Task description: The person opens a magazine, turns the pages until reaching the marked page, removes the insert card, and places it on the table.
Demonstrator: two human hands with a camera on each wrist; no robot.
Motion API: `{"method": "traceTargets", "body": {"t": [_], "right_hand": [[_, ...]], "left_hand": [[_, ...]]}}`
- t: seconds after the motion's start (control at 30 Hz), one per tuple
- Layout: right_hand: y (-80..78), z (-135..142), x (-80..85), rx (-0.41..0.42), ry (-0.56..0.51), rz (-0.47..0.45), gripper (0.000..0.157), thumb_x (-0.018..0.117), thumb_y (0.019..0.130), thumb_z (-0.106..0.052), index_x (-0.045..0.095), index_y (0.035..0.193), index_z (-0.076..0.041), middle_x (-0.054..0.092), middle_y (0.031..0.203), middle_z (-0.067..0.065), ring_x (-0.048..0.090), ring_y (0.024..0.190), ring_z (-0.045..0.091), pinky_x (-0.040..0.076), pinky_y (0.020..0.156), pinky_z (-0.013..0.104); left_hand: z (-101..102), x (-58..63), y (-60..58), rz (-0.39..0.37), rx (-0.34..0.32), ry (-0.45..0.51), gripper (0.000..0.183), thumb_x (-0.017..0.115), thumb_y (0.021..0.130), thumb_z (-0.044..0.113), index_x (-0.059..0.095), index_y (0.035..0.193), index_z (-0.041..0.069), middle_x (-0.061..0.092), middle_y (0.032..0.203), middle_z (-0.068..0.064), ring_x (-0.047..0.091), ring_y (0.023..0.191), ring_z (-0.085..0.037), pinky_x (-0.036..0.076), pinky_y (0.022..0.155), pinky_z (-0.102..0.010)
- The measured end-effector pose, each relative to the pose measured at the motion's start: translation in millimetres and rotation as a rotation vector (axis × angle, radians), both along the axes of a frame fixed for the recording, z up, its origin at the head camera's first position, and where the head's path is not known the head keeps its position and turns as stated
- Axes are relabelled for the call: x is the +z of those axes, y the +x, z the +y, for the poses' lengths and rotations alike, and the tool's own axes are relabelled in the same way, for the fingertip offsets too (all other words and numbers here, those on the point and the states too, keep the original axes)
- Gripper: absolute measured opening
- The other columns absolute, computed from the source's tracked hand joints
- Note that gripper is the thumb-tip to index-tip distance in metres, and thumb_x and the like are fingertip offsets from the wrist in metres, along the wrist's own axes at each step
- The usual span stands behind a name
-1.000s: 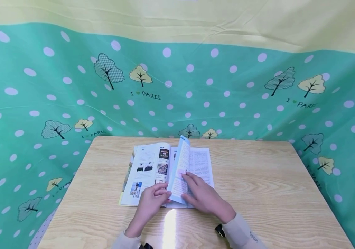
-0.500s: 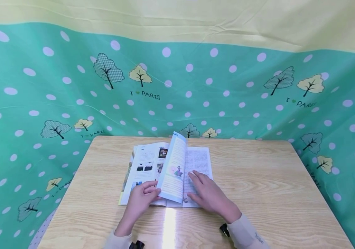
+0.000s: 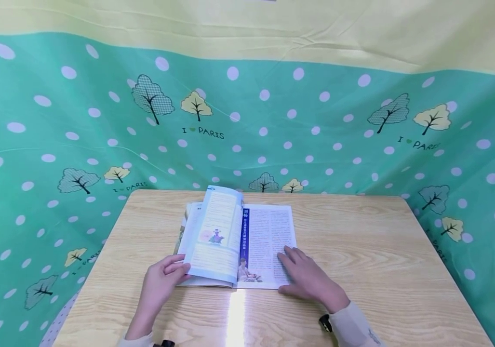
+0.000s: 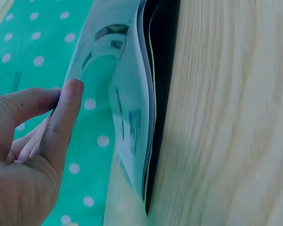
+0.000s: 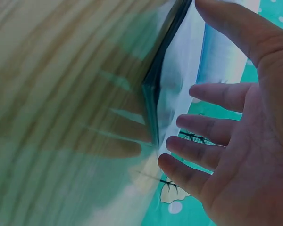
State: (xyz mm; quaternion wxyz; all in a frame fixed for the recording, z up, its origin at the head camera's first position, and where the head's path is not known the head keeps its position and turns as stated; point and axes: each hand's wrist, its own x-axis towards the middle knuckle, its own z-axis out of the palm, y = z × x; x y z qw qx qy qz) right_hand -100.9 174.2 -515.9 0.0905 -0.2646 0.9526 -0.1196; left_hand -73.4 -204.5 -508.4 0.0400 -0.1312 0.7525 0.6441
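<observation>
An open magazine [image 3: 269,241] lies on the wooden table, its right page showing dense text and a dark blue title strip. My left hand [image 3: 160,279] pinches the lower outer corner of a blue-bordered page [image 3: 217,236], which is raised over the left side. In the left wrist view, thumb and finger of the left hand [image 4: 42,127] meet at the edge of that page, with the stack of pages beside it. My right hand [image 3: 308,274] is at the lower right edge of the magazine. Its fingers [image 5: 203,125] are spread and hold nothing in the right wrist view.
The wooden table [image 3: 360,241] extends on both sides of the magazine. A green dotted cloth [image 3: 247,120] with tree prints hangs behind and around it. A bright light reflection lies on the table in front of the magazine.
My left hand has carried the blue-bordered page over from right to left, uncovering the page with the blue title strip. My right hand has let go of that page and slid right.
</observation>
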Motion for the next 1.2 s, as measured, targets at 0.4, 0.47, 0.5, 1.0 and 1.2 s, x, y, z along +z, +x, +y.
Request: {"method": "traceTargets", "body": {"t": [0.4, 0.47, 0.5, 1.0, 1.2], "right_hand": [[1.5, 7.3, -1.4, 0.004, 0.001, -0.031, 0.086, 0.079, 0.083, -0.049, 0.046, 0.148, -0.003, 0.034, 0.155, 0.024, 0.033, 0.141, 0.044, 0.036, 0.112, 0.06], [2.3, 7.7, -0.5, 0.001, -0.004, -0.036, 0.084, 0.078, 0.084, -0.049, 0.046, 0.147, -0.003, 0.034, 0.155, 0.024, 0.032, 0.141, 0.044, 0.036, 0.112, 0.06], [2.5, 8.1, -0.3, 0.001, -0.007, -0.038, 0.083, 0.078, 0.085, -0.048, 0.046, 0.147, -0.003, 0.034, 0.155, 0.024, 0.032, 0.141, 0.044, 0.036, 0.112, 0.06], [0.0, 23.0, 1.1, -0.01, -0.135, -0.05, 0.055, 0.07, 0.095, -0.035, 0.057, 0.139, -0.006, 0.05, 0.146, 0.017, 0.045, 0.135, 0.036, 0.041, 0.111, 0.053], [-2.3, 25.0, -1.0, -0.156, -0.154, 0.06, 0.062, 0.073, 0.091, -0.028, 0.052, 0.143, -0.003, 0.054, 0.14, 0.016, 0.05, 0.13, 0.033, 0.046, 0.107, 0.048]], "left_hand": [[-30.9, -10.6, 10.7, -0.085, 0.07, -0.052, 0.04, 0.068, 0.095, 0.004, 0.057, 0.131, -0.008, 0.073, 0.103, -0.018, 0.073, 0.085, -0.024, 0.062, 0.079, -0.03], [-33.3, -13.1, 11.5, -0.089, 0.073, -0.064, 0.04, 0.067, 0.095, 0.004, 0.056, 0.131, -0.009, 0.073, 0.104, -0.019, 0.073, 0.085, -0.024, 0.062, 0.078, -0.029], [-34.2, -14.2, 11.6, -0.093, 0.074, -0.075, 0.04, 0.067, 0.095, 0.004, 0.056, 0.131, -0.01, 0.072, 0.105, -0.019, 0.073, 0.085, -0.023, 0.062, 0.078, -0.029], [-39.5, -22.2, 12.6, -0.139, 0.082, -0.206, 0.039, 0.07, 0.095, 0.013, 0.06, 0.128, -0.006, 0.074, 0.1, -0.014, 0.073, 0.085, -0.021, 0.06, 0.075, -0.022], [-38.9, -19.5, 12.8, -0.108, 0.062, -0.407, 0.044, 0.069, 0.096, 0.033, 0.065, 0.126, 0.001, 0.074, 0.109, -0.012, 0.071, 0.098, -0.026, 0.059, 0.08, -0.028]]}}
